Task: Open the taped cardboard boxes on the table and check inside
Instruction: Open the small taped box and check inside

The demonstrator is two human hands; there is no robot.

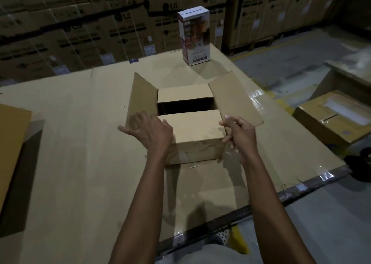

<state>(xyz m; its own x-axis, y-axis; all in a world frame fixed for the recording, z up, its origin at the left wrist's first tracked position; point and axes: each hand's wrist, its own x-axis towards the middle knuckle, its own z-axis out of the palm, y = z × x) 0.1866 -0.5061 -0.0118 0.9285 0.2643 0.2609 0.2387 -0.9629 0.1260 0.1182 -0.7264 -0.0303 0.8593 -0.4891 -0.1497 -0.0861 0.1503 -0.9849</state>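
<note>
A brown cardboard box point(192, 127) stands in the middle of the cardboard-covered table point(80, 143). Its two long outer flaps are spread out to the left and right. The two inner flaps still lie flat, with a dark gap between them through which nothing can be made out. My left hand point(149, 128) rests with spread fingers on the near left corner, over the left flap. My right hand point(239, 132) hovers at the near right corner with loosely bent fingers, holding nothing. A white printed carton point(194, 35) stands upright at the table's far edge.
Another brown box point(12, 143) sits at the table's left edge. A taped box point(335, 119) lies lower down to the right, beside more cardboard. Stacked large cartons point(100, 28) form a wall behind the table. The table's near edge runs diagonally at lower right.
</note>
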